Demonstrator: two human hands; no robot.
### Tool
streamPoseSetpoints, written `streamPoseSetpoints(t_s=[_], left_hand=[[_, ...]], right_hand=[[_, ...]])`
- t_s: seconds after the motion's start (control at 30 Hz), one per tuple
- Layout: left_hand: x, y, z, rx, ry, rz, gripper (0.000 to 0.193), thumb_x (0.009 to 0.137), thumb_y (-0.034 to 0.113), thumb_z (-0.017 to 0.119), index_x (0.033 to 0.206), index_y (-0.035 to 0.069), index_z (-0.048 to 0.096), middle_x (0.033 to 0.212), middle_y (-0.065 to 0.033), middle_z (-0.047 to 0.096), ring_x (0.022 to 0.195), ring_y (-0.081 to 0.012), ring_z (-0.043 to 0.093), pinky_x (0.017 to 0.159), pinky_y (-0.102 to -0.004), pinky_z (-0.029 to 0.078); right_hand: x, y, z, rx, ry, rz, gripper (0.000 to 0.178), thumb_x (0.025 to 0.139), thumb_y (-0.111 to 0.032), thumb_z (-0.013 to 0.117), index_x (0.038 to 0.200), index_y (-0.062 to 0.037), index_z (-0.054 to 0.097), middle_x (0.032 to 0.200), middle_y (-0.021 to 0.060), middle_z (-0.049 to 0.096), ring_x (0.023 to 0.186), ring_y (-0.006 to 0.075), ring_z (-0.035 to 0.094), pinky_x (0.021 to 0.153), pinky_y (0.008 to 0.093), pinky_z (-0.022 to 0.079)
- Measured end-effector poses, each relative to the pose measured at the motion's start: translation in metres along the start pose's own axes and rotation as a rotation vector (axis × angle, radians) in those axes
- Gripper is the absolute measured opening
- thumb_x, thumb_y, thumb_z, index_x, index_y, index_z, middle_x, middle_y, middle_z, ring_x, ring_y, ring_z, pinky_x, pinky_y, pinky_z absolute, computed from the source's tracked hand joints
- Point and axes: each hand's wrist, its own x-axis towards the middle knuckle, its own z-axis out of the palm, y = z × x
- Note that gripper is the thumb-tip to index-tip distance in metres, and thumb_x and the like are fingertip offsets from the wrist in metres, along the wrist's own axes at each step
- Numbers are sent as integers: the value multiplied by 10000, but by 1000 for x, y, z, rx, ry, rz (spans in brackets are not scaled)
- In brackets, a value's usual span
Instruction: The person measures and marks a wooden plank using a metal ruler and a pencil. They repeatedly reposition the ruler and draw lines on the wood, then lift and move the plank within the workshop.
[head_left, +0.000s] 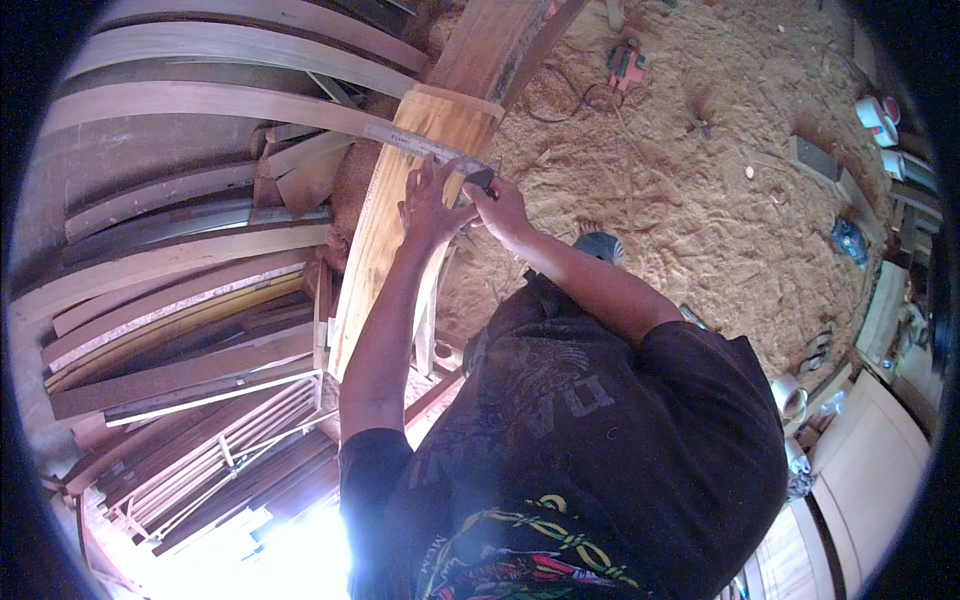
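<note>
Floored with loose tan sawdust (740, 225). Lined, left of that sawdust, with long brown wooden planks (190, 380); at its lower right, with broad pale panels (870, 470). Lit from its lower left by white glare (285, 550).

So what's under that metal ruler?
The metal ruler lies across the pale wooden board, which shows above and below it. The strip of wood directly beneath is covered, so any marks there can't be seen.

Smooth, silvery metal forms the rule (408, 141) against a pale wooden plank (372, 212) with streaky grain. Curved boards (225, 42) show matt, brownish wood; the shirt (640, 430) is dark, matt, printed cloth, and sawdust (720, 240) looks rough and powdery.
</note>
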Motion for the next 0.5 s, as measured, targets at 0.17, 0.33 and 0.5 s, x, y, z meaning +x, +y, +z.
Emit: streamPoseSetpoints(t_s=[0.17, 0.33, 0.5], left_hand=[[3, -1, -2, -26, 16, 18, 1191, 600, 612, 875, 1609, 303, 323, 1717, -88, 193, 1539, -378, 245, 1142, -698, 337], [4, 4, -15, -45, -32, -64, 1320, 586, 576, 881, 1629, 109, 220, 1712, -139, 164, 1534, -390, 231, 1165, -688, 314], [4, 9, -20, -68, -58, -70, 1340, 597, 554, 890, 1626, 54, 191, 1709, -182, 131, 1553, -399, 192, 1182, -685, 293]], right_hand=[[1, 3, -4, 32, -45, 18, 317, 972, -315, 718, 1052, -9, 690, 857, 62, 686, 666, 139, 692, 566, 297, 618], [4, 8, -5, 24, -30, 29, 315, 977, -308, 717, 1051, -5, 672, 845, 60, 687, 635, 140, 688, 575, 292, 613], [8, 9, -15, 57, -95, 102, 277, 983, -264, 710, 1085, -9, 677, 859, 78, 711, 608, 148, 679, 510, 291, 586]])
